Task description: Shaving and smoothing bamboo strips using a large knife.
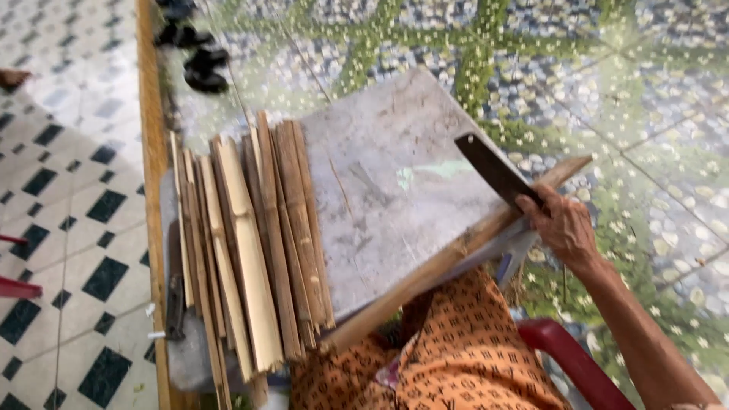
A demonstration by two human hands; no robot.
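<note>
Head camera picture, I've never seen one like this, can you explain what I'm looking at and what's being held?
This is a single view from a camera worn on a person's head, looking down at their lap. There is no machine here, only bare hands. The right hand grips a dark flat blade and rests it against a long bamboo strip that lies slanted across a grey board. A stack of split bamboo pieces lies on the board's left side. The left hand is not visible. Below are orange patterned clothing and a red chair arm.
</note>
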